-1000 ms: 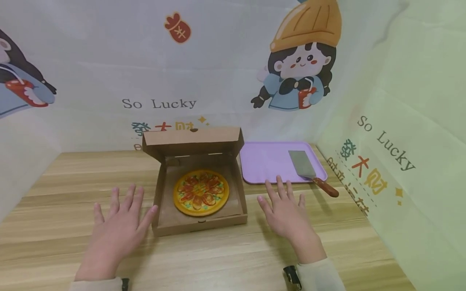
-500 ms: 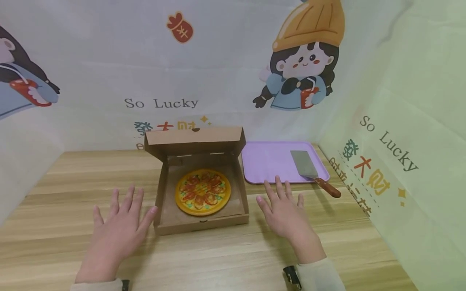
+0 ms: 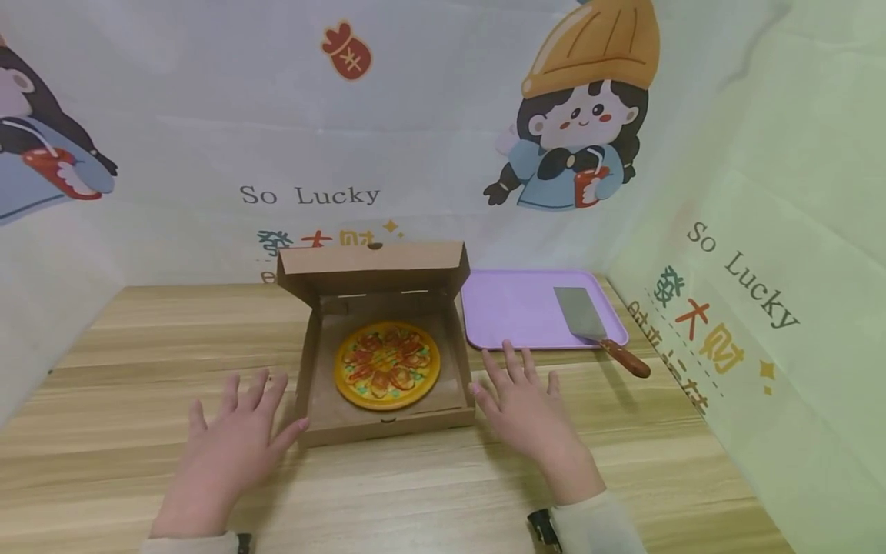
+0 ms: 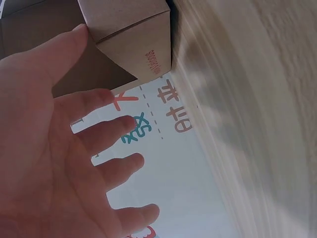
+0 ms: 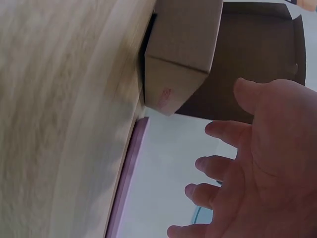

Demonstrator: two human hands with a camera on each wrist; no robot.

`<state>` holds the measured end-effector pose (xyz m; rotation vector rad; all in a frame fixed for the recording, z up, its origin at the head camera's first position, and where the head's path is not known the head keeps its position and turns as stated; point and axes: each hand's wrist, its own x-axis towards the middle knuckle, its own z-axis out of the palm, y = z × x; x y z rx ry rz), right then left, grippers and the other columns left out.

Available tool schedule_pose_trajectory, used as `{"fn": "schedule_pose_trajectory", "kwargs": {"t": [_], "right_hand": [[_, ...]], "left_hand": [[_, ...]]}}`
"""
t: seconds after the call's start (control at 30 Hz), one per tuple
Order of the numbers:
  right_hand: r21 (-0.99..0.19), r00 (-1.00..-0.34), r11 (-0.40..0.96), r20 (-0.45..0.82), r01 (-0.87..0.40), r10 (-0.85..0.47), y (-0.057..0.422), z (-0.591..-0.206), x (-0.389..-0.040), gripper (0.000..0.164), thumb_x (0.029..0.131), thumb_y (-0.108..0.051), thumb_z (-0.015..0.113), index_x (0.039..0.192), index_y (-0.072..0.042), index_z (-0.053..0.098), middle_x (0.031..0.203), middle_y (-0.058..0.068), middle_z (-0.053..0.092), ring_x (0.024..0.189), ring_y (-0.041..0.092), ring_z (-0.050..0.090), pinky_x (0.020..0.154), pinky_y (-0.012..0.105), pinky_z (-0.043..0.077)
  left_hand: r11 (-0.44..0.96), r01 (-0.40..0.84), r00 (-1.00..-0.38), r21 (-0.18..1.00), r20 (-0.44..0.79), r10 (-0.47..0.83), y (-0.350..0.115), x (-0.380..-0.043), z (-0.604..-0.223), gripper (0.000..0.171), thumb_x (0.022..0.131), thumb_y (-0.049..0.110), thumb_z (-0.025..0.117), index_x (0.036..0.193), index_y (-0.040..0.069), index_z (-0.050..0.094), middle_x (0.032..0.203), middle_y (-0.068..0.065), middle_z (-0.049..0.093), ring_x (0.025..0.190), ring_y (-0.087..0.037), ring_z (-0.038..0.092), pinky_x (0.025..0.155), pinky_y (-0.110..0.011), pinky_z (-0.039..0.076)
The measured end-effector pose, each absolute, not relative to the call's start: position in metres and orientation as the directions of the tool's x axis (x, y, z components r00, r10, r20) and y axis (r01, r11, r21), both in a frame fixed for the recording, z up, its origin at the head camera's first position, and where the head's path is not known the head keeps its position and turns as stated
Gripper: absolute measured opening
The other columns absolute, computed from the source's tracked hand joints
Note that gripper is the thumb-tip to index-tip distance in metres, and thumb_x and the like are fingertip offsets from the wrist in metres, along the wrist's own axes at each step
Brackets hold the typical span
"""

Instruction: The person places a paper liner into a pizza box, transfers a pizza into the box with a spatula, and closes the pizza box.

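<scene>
A brown cardboard pizza box (image 3: 453,362) stands on the table with its lid (image 3: 377,261) raised at the back. Inside it lies a round pizza (image 3: 387,365) with red and green toppings. My left hand (image 3: 231,446) is beside the box's left front corner, fingers spread, holding nothing. On the other side, my right hand (image 3: 529,412) is near the box's right wall, its fingers also spread and holding nothing. Both wrist views show the palms over the table, with the box wall (image 4: 136,49) close by. Whether the thumbs touch the cardboard I cannot tell.
A purple tray (image 3: 508,308) lies behind my right hand, to the right of the box. Across its right front edge rests a spatula (image 3: 583,314) with a wooden handle overhanging the rim. Printed cloth (image 3: 443,138) hangs behind and on the sides of the wooden table (image 3: 388,492).
My left hand has shifted right and slightly nearer to me. The right hand has moved left, closer to the box. The box, pizza and spatula keep their places; the head view shifts slightly.
</scene>
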<state>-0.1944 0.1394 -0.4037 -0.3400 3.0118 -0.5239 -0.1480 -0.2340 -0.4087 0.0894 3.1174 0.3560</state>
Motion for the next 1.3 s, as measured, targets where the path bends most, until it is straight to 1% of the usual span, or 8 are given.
{"fn": "schedule_pose_trajectory", "kwargs": {"t": [0.17,0.33,0.6,0.83,1.07,1.17,1.23,1.3], "right_hand": [[-0.31,-0.967,0.921,-0.019,-0.234,-0.252,0.134,-0.406,-0.194,0.063,0.111,-0.056,0.043,0.166,-0.024,0.039,0.179,0.013,0.012,0.166,0.046,0.01,0.125,0.082,0.011],[-0.277,-0.963,0.929,-0.036,-0.246,-0.266,0.131,-0.408,-0.192,0.058,0.111,-0.055,0.044,0.163,-0.029,0.045,0.179,0.013,0.015,0.164,0.049,0.015,0.124,0.083,0.015],[-0.282,-0.962,0.929,-0.061,-0.239,-0.266,0.133,-0.406,-0.191,0.054,0.111,-0.051,0.048,0.16,-0.028,0.049,0.179,0.014,0.017,0.164,0.05,0.016,0.123,0.083,0.016],[-0.28,-0.96,0.934,-0.103,-0.224,-0.261,0.136,-0.402,-0.191,0.055,0.11,-0.052,0.05,0.16,-0.028,0.049,0.179,0.013,0.017,0.165,0.048,0.014,0.124,0.083,0.014],[-0.271,-0.958,0.936,-0.115,-0.224,-0.262,0.138,-0.398,-0.19,0.055,0.11,-0.05,0.052,0.159,-0.027,0.051,0.179,0.014,0.018,0.164,0.048,0.017,0.124,0.083,0.015],[-0.266,-0.954,0.936,-0.124,-0.232,-0.272,0.137,-0.396,-0.192,0.057,0.109,-0.051,0.053,0.16,-0.026,0.049,0.179,0.013,0.016,0.165,0.046,0.015,0.126,0.081,0.015],[-0.277,-0.952,0.93,-0.117,-0.241,-0.282,0.137,-0.392,-0.195,0.06,0.109,-0.049,0.054,0.162,-0.02,0.047,0.179,0.014,0.016,0.166,0.044,0.015,0.127,0.079,0.015],[-0.303,-0.952,0.919,-0.096,-0.25,-0.291,0.137,-0.385,-0.199,0.065,0.11,-0.047,0.055,0.164,-0.013,0.042,0.179,0.017,0.016,0.166,0.043,0.015,0.128,0.077,0.015]], "left_hand": [[0.972,0.069,-0.998,0.222,0.01,0.069,-0.234,-0.148,-0.41,0.073,0.107,0.057,0.053,0.162,0.01,0.043,0.171,-0.03,0.028,0.156,-0.064,0.015,0.113,-0.092,0.007],[0.971,0.079,-0.997,0.225,0.003,0.08,-0.231,-0.147,-0.408,0.065,0.107,0.053,0.055,0.156,0.011,0.053,0.17,-0.027,0.034,0.154,-0.064,0.019,0.113,-0.092,0.01],[0.974,0.106,-0.994,0.202,0.001,0.108,-0.227,-0.149,-0.406,0.062,0.108,0.047,0.056,0.156,0.008,0.053,0.167,-0.029,0.038,0.153,-0.065,0.024,0.113,-0.09,0.02],[0.974,0.116,-0.993,0.196,-0.011,0.121,-0.223,-0.152,-0.407,0.061,0.109,0.042,0.057,0.156,0.004,0.052,0.166,-0.029,0.039,0.151,-0.064,0.03,0.111,-0.09,0.026],[0.975,0.156,-0.988,0.161,0.025,0.154,-0.223,-0.151,-0.407,0.06,0.107,0.043,0.061,0.152,0.004,0.057,0.163,-0.027,0.046,0.148,-0.065,0.036,0.109,-0.088,0.032],[0.975,0.173,-0.985,0.139,0.037,0.17,-0.223,-0.154,-0.405,0.06,0.105,0.045,0.062,0.149,0.005,0.06,0.162,-0.028,0.047,0.146,-0.064,0.039,0.107,-0.087,0.035],[0.974,0.18,-0.983,0.139,0.046,0.176,-0.224,-0.158,-0.4,0.064,0.105,0.048,0.062,0.15,0.002,0.058,0.161,-0.031,0.046,0.146,-0.063,0.04,0.108,-0.086,0.036],[0.969,0.187,-0.982,0.159,0.058,0.18,-0.224,-0.162,-0.392,0.069,0.107,0.049,0.059,0.152,-0.003,0.053,0.162,-0.034,0.041,0.148,-0.062,0.038,0.111,-0.084,0.035]]}}
